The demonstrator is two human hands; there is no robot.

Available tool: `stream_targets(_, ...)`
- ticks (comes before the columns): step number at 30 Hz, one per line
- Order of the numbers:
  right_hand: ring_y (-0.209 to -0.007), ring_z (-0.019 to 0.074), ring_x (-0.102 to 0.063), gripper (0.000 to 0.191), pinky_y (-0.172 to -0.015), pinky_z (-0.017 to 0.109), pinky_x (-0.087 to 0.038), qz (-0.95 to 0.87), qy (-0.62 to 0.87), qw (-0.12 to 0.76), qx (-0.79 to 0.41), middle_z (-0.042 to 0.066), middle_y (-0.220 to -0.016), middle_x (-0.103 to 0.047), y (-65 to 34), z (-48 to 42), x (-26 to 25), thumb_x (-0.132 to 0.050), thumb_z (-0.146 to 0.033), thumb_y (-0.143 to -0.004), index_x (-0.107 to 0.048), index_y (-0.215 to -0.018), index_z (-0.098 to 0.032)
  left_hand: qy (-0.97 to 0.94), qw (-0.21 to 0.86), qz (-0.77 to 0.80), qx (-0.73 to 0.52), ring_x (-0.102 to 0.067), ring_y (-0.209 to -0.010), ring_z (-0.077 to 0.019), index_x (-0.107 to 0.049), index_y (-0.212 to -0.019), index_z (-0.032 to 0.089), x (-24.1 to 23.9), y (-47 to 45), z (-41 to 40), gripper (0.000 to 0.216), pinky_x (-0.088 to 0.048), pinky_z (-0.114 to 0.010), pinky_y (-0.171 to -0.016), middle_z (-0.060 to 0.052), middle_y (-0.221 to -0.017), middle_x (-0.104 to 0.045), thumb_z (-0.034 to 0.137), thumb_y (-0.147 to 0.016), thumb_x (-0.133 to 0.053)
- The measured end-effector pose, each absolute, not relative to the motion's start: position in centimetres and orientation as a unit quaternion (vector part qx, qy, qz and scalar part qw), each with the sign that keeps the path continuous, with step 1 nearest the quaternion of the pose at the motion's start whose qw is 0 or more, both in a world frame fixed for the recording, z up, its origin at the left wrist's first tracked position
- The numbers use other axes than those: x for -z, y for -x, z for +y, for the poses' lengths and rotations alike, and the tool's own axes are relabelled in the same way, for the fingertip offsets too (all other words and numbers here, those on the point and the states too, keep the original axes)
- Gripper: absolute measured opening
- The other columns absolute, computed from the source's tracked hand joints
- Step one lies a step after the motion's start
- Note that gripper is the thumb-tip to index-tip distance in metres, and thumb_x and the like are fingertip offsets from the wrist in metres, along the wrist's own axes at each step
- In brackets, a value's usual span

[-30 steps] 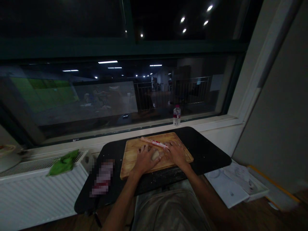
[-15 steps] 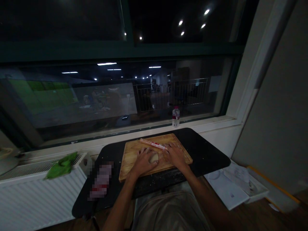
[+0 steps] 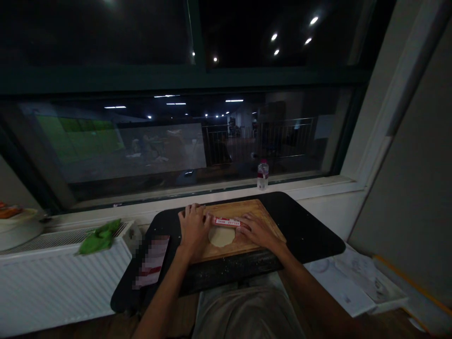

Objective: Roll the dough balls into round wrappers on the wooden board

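A wooden cutting board (image 3: 268, 221) lies on a black table (image 3: 310, 235). On it sits a pale flat round of dough (image 3: 221, 237). A thin rolling pin with a red-and-white label (image 3: 226, 221) lies across the dough's far edge. My left hand (image 3: 192, 227) rests flat on the pin's left end with its fingers stretched out. On the pin's right end my right hand (image 3: 254, 229) lies the same way, fingers flat.
A water bottle (image 3: 262, 174) stands on the window sill behind the board. A blurred red-and-white packet (image 3: 152, 262) lies on the table's left part. A green cloth (image 3: 100, 237) lies on the white radiator, and papers (image 3: 356, 282) lie at the right.
Both hands left the dough lump and went onto the rolling pin, which now lies across the dough. The dough looks flatter and wider than before.
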State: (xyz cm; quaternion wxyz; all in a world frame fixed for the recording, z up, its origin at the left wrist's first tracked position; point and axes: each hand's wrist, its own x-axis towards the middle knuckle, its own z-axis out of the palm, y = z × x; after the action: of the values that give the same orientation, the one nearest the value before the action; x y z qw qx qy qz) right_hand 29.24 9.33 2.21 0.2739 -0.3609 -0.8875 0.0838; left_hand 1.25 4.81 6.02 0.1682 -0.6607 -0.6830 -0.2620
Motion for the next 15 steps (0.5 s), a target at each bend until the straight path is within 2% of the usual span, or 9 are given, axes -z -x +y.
stream_targets(4,-0.127,0.0284,-0.067,0.038,-0.115,0.042,-0.051,-0.903,0.343,0.244,-0.083,0.010,-0.132,-0.078,-29.3,10.1,-3.2,-0.053,-0.044,-0.114,-0.078,-0.136,-0.026,0.726,0.115,-0.665,0.131,-0.054,-0.141,-0.0347,-0.074,-0.133,0.025,-5.8,0.7,5.4,0.034,-0.048,-0.053,-0.112,-0.015,-0.152,-0.065,0.034,-0.108,-0.054)
stream_targets(7,-0.120,0.0256,-0.069,0.038,-0.110,0.038,-0.051,-0.907,0.359,0.211,-0.055,0.011,-0.125,-0.077,-28.6,11.0,-4.2,-0.045,-0.035,-0.116,-0.080,-0.121,-0.022,0.773,0.097,-0.617,0.114,-0.052,-0.145,-0.0305,-0.071,-0.139,0.028,-4.8,1.1,5.8,0.038,-0.044,-0.051,-0.119,-0.011,-0.154,-0.064,0.027,-0.110,-0.047)
stream_targets(9,-0.117,0.0245,-0.069,0.032,-0.108,0.036,-0.050,-0.912,0.371,0.175,-0.030,0.011,-0.127,-0.075,-28.0,11.7,-4.9,-0.050,-0.032,-0.114,-0.080,-0.116,-0.021,0.781,0.100,-0.607,0.111,-0.052,-0.146,-0.0306,-0.071,-0.141,0.028,-4.3,0.9,6.1,0.041,-0.041,-0.051,-0.123,-0.012,-0.153,-0.064,0.025,-0.109,-0.045)
stream_targets(11,-0.122,0.0242,-0.068,0.029,-0.110,0.035,-0.049,-0.915,0.372,0.152,-0.024,0.010,-0.136,-0.072,-27.3,12.2,-5.3,-0.055,-0.031,-0.110,-0.079,-0.125,-0.022,0.772,0.106,-0.618,0.109,-0.052,-0.145,-0.0327,-0.069,-0.143,0.027,-3.9,0.6,6.5,0.041,-0.040,-0.053,-0.123,-0.013,-0.154,-0.064,0.026,-0.108,-0.047)
stream_targets(15,-0.153,0.0277,-0.050,0.052,-0.127,0.043,-0.036,-0.893,0.426,0.136,-0.045,0.010,-0.164,-0.058,-26.0,12.3,-5.1,-0.047,-0.037,-0.113,-0.058,-0.162,-0.027,0.750,0.108,-0.644,0.109,-0.051,-0.145,-0.0350,-0.064,-0.148,0.027,-3.2,0.4,7.0,0.043,-0.044,-0.053,-0.120,-0.015,-0.152,-0.064,0.035,-0.111,-0.045)
